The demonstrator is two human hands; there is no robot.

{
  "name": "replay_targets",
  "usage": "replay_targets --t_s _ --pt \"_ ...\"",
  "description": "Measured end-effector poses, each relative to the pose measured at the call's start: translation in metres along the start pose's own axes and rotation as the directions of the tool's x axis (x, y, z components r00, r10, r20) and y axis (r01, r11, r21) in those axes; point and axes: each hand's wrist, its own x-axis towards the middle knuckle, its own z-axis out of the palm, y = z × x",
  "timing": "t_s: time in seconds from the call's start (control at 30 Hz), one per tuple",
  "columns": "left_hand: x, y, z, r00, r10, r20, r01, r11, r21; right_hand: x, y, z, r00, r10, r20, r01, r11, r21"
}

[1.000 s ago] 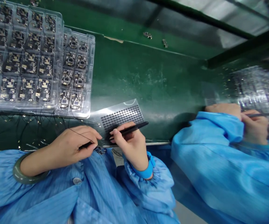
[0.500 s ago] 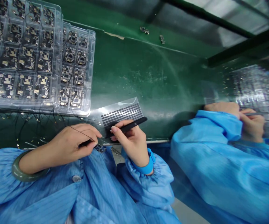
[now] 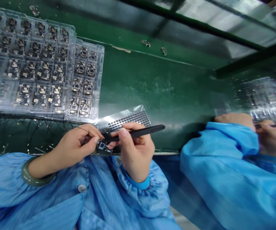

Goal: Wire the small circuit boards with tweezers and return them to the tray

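Note:
Between thumb and fingers, my left hand (image 3: pixel 80 142) pinches a small circuit board (image 3: pixel 102 146) near the bench's front edge. A thin black wire runs over the fingers of that hand. My right hand (image 3: pixel 136 148) is closed around black tweezers (image 3: pixel 147 130), whose tips reach left to the board; whether they grip anything there is hidden. Behind the hands lies a clear sheet (image 3: pixel 133 118) bearing rows of small dark rectangular stickers, its lower part covered by the right hand.
Clear trays (image 3: pixel 101 80) of circuit boards overlap at the left. Loose thin wires (image 3: pixel 39 127) lie before them. Small parts (image 3: pixel 164 50) rest at the back of the green bench (image 3: pixel 181 92). To the right, a co-worker's blue sleeve (image 3: pixel 229 137) and hands are close by.
The tweezers have moved from over the sticker sheet to the circuit board. My left hand has brought the board up into view at the bench edge. The whole view has shifted slightly.

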Motion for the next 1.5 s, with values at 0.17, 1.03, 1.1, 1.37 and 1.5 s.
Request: replay_targets --t_s 0.17,1.03,1.1,1.37,1.5 --pt "0.0 0.0 0.001 0.999 -0.02 -0.028 0.018 0.998 -0.057 0.004 0.006 0.004 1.0 -0.004 0.012 0.004 1.0 0.008" --pt "-0.001 0.0 -0.001 0.999 0.029 -0.028 -0.029 0.999 -0.025 0.001 0.011 0.0 0.945 -0.316 0.089 0.327 0.928 -0.18" --pt "-0.001 -0.001 0.0 0.999 0.031 -0.03 -0.032 0.999 -0.032 0.002 0.013 -0.004 0.881 -0.453 0.137 0.474 0.845 -0.25" --pt "-0.001 -0.006 0.0 0.992 0.125 0.004 -0.125 0.991 -0.052 0.006 0.012 -0.012 0.672 -0.636 0.379 0.725 0.67 -0.161" --pt "-0.005 -0.007 -0.002 0.961 0.275 0.014 -0.275 0.961 -0.015 0.0 0.011 -0.014 0.798 -0.564 0.215 0.599 0.782 -0.173"
